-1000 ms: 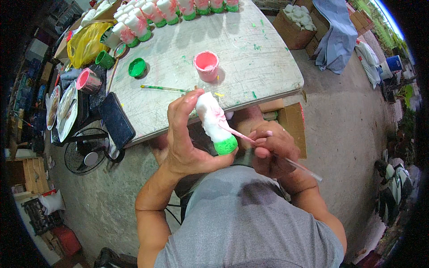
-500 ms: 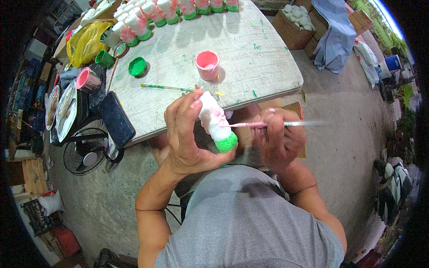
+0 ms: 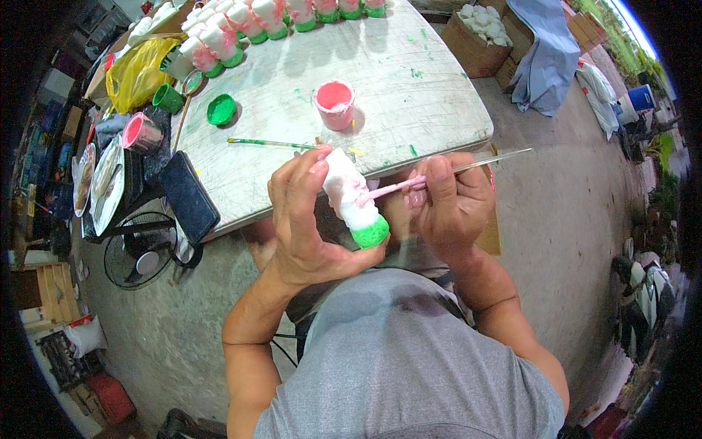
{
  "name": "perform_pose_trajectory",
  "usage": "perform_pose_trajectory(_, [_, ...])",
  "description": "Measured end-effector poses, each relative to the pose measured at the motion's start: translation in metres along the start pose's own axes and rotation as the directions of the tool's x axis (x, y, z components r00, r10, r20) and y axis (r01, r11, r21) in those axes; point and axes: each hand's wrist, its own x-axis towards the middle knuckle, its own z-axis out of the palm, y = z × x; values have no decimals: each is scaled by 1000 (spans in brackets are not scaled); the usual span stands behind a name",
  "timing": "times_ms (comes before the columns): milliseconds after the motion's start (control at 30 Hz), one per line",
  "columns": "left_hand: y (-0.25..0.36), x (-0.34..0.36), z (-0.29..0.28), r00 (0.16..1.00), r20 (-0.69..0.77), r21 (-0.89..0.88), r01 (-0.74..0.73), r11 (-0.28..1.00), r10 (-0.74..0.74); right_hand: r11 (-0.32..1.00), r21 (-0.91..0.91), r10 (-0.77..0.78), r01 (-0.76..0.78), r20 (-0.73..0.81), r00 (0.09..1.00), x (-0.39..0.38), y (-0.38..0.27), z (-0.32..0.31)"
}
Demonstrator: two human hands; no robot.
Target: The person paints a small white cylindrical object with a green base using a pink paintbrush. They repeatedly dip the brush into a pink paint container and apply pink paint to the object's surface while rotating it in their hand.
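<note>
Left hand [image 3: 298, 225]: clamped end to end on lumpy white green-based cylinder [image 3: 355, 208], frame centre.
Right hand [image 3: 455, 206]: pinching slim pink-coated paintbrush [image 3: 395, 188], tip seemingly touching cylinder.
Brushwork: apparently spreading pink.
Next stroke: probably needs steadiness.

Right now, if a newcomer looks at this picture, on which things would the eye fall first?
Probably the white piece with a bright green base, near the centre, held in the left hand while the right hand holds a pink-coated paintbrush at its side. Next might come the similar pieces crowded at the far end of the table, and the yellow bag at the upper left.
</note>
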Motion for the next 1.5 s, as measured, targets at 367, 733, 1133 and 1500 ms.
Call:
perform_pose_trajectory(367, [-1, 0, 4, 999, -36, -80, 5, 997, -8, 998, 50, -49, 46, 55, 997, 3, -3, -5])
perform_pose_trajectory(733, [2, 2, 1, 997, 27, -80, 69, 994, -67, 997, -30, -69, 71, 75, 995, 3, -5, -8])
perform_pose_trajectory(1133, [-1, -6, 11, 996, -73, -20, 53, 998, -55, 560, -351, -461, 750, 620, 635, 4, -24, -12])
perform_pose_trajectory(1500, [6, 1, 2, 998, -6, 26, 60, 998, -60, 932, -282, -169, 226, 213, 962, 2, -12, -6])
